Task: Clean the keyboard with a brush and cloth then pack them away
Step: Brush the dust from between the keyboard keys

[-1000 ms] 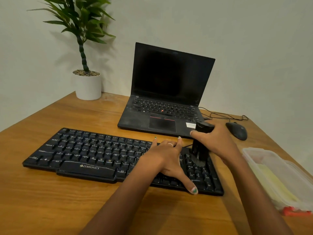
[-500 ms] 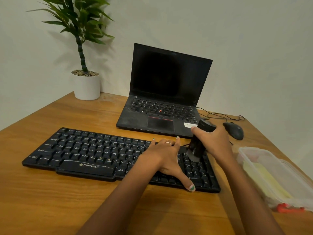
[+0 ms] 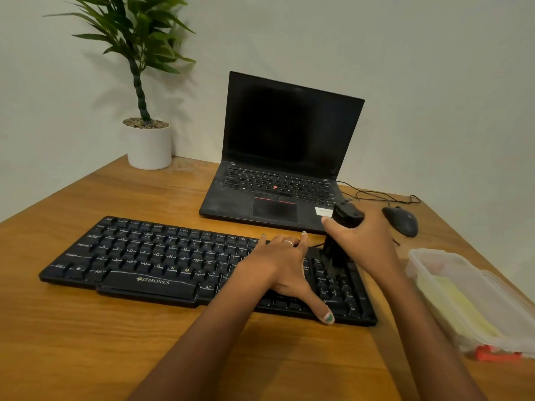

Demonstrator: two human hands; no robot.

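- The brushing step looks to be in hand: the right hand [image 3: 366, 241] has its fingers curled round a black brush [image 3: 343, 235], held upright with its bristle end on the number-pad keys at the right end of the black Zebronics keyboard [image 3: 162, 264]
- The left hand [image 3: 282, 264] lies flat on the keys, fingers straight and thumb splayed, holding nothing and steadying the board on the worktop [image 3: 86, 342]
- Next, the brush probably needs short strokes across the remaining rows; the cloth appears to wait in the clear plastic container [image 3: 474, 302] at the right
- Compared with a second ago, the brush has shifted from nearer rows toward the keyboard's far edge, while the left hand has kept its place
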